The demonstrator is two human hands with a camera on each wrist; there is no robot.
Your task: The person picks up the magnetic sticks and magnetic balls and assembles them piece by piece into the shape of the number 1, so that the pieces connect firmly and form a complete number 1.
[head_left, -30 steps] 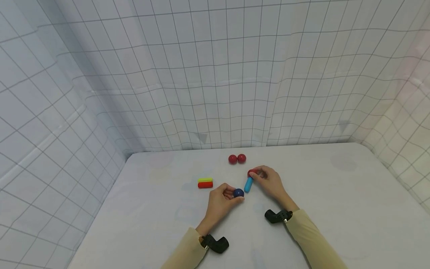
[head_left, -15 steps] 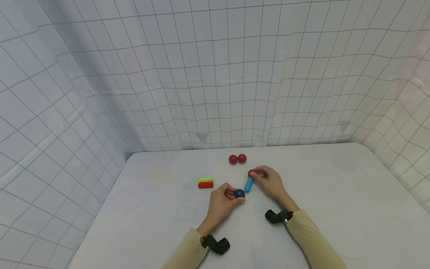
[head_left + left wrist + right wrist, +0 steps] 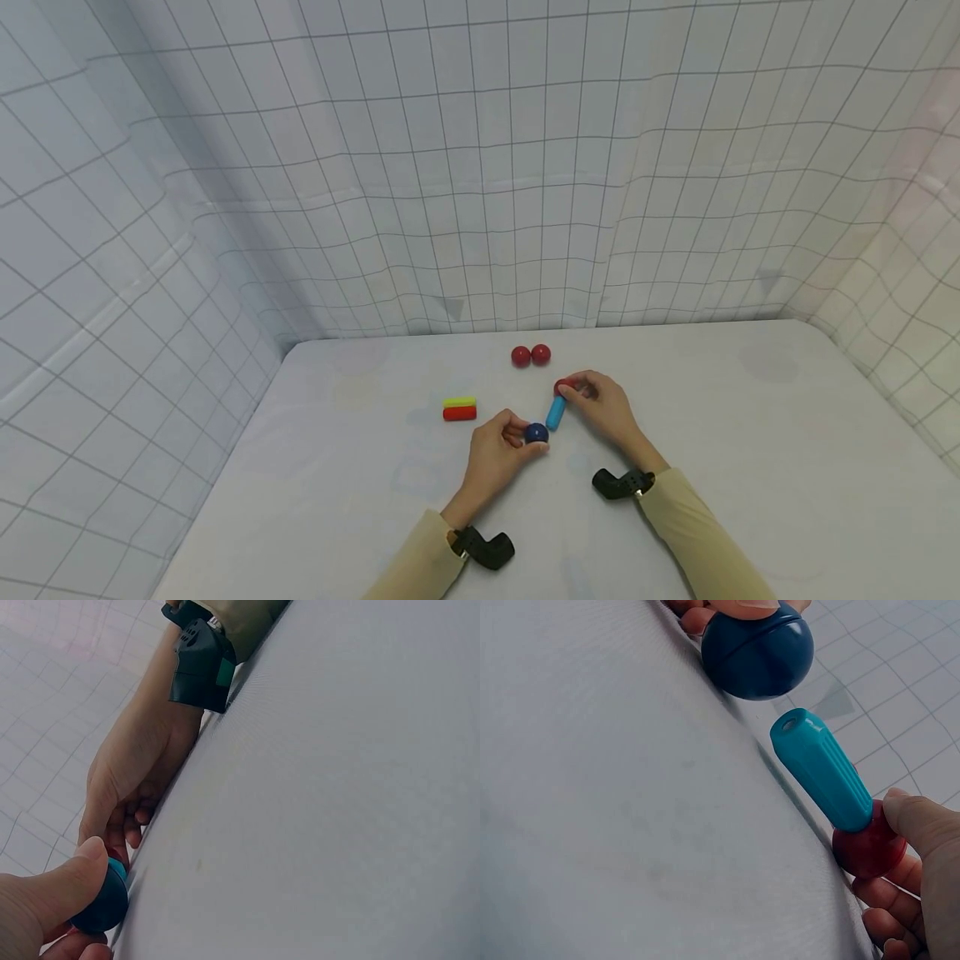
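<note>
Between thumb and fingers, my left hand (image 3: 497,454) pinches a dark blue ball (image 3: 536,433) low over the table. My right hand (image 3: 603,408) pinches a red ball (image 3: 868,844) with a light blue ribbed rod (image 3: 823,771) joined to it. The rod's free end, with a small round metallic spot, points toward the blue ball. A narrow gap separates the two in the right wrist view. In the left wrist view, the blue ball (image 3: 105,904) hides most of the rod and the red ball.
Two more red balls (image 3: 531,356) sit side by side toward the back of the white table (image 3: 337,467). A yellow rod (image 3: 459,402) and a red rod (image 3: 459,413) lie together left of my hands. Grid-patterned curtains (image 3: 480,208) stand behind and at both sides.
My left hand has shifted very slightly right and toward me with the blue ball. The right hand stays almost still, holding the red ball and rod.
</note>
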